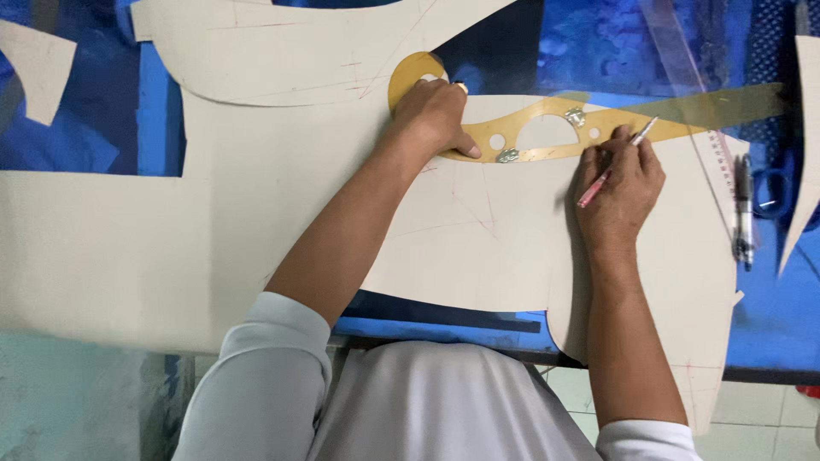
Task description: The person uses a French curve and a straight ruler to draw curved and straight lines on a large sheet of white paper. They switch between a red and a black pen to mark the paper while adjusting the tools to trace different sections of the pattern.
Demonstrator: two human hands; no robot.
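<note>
**Curve ruler pinned left, pencil at its right-hand edge**

Amber curve ruler (547,128) lying flat on cream pattern paper (478,239), long axis running left to right across the work, rounded end at the left, narrow end tapering off to the right over the blue table (773,324). Left hand (436,115) pressed palm-down on the rounded end, fingers spread flat and holding nothing, thumb reaching along the lower edge. Right hand (619,183) closed round a pink pencil (615,162) in a writing grip, tip slanting up and to the right, meeting the ruler's lower edge just right of its large oval cut-out. Ruler thus directly ahead of both hands: left on top of it, right touching only through the pencil. Free length of edge stretching away rightward from the tip. Clear straight ruler (696,94) crossing the narrow end at a slant. Black pen (745,213) and blue-handled scissors (773,192) well apart, far right.
</note>
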